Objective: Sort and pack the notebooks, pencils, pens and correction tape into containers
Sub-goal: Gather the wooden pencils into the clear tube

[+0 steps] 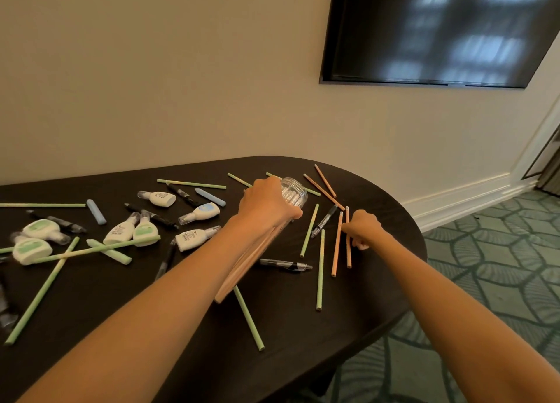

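My left hand grips a clear plastic jar near its mouth. The jar is tilted over the dark table and holds several orange pencils. To its right, my right hand has its fingers curled and pinches an orange pencil that lies on the table beside another orange pencil. Two more orange pencils lie behind the jar. Green pencils and black pens are scattered around both hands.
Several white correction tapes lie left of my arm, mixed with blue and green sticks, black pens and long green pencils. The table's rounded edge is close to my right hand. A dark screen hangs on the wall.
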{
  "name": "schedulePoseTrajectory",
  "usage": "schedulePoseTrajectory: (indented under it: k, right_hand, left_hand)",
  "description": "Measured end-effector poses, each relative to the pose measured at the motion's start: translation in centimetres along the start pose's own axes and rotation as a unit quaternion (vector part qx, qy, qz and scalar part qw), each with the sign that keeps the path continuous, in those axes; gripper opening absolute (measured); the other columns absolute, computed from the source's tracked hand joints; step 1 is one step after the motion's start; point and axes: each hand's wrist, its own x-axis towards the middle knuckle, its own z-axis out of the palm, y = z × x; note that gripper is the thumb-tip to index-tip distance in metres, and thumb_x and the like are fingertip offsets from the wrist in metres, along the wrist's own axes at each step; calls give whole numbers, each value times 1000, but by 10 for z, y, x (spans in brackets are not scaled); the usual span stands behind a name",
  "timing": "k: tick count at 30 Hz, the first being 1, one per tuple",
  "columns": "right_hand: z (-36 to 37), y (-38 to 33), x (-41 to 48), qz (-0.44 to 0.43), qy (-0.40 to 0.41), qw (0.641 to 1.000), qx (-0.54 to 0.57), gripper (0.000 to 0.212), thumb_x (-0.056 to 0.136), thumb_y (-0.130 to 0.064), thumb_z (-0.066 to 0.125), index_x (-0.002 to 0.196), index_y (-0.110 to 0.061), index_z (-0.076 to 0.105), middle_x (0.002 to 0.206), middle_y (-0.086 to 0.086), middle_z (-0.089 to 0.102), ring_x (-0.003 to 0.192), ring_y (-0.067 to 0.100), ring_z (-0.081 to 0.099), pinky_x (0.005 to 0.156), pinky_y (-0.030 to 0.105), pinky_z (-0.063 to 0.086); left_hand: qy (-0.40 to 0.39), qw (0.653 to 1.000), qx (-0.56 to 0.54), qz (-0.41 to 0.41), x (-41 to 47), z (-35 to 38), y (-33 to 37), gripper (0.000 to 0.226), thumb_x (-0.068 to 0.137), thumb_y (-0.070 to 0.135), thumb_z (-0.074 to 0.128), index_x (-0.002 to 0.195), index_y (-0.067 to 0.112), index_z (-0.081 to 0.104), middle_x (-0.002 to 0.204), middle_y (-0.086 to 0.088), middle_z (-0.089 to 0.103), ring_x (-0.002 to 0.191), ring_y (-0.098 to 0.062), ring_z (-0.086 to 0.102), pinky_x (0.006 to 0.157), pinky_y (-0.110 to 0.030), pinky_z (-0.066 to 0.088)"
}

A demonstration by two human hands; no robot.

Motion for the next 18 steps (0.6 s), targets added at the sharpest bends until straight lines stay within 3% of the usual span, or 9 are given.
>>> schedulePoseTrajectory:
  k: [2,6,10,12,15,18]
  right_hand:
    - [2,1,0,-2,17,1000,16,21,97,-26,48,86,-7,46,71,7,48,50,14,48,41,22,42]
    - [7,-1,-4,-38,13,998,-41,27,92,-28,56,77,-8,44,71,5,48,57,12,48,57,21,47]
    - [-3,2,-6,28,-40,999,-16,15,90,-17,57,91,-6,48,74,7,47,52,12,45,42,19,38]
    - [-8,5,-9,53,-70,996,15,10,91,-12,52,85,-5,48,68,6,44,49,11,39,39,17,34]
    - [-16,6,-17,30,-121,977,174,17,96,-12,45,80,-6,47,61,3,41,44,7,33,33,13,29]
    - [-23,-3,-28,-52,-130,908,396,23,99,-15,42,80,-5,50,59,2,40,39,5,33,32,12,31]
  left_hand:
    - [-5,1000,1,1,-2,0,0,66,71,45,74,124,12,49,117,-7,57,106,-24,54,82,-33,46]
    - [-9,1000,1,1,-6,2,2,65,73,45,73,123,13,49,117,-6,57,106,-23,54,78,-31,43]
    - [-9,1000,3,1,-8,3,4,64,72,46,72,122,12,50,117,-6,57,106,-23,54,77,-31,44]
    - [-12,1000,3,2,-8,4,5,63,73,45,72,122,13,50,117,-6,57,106,-23,55,80,-32,46]
    - [-25,1000,8,7,-9,4,7,62,73,45,72,122,13,50,116,-6,57,105,-23,55,78,-31,45]
    - [-44,999,16,10,-10,-1,5,61,72,43,73,120,13,51,115,-6,57,103,-23,55,75,-30,43]
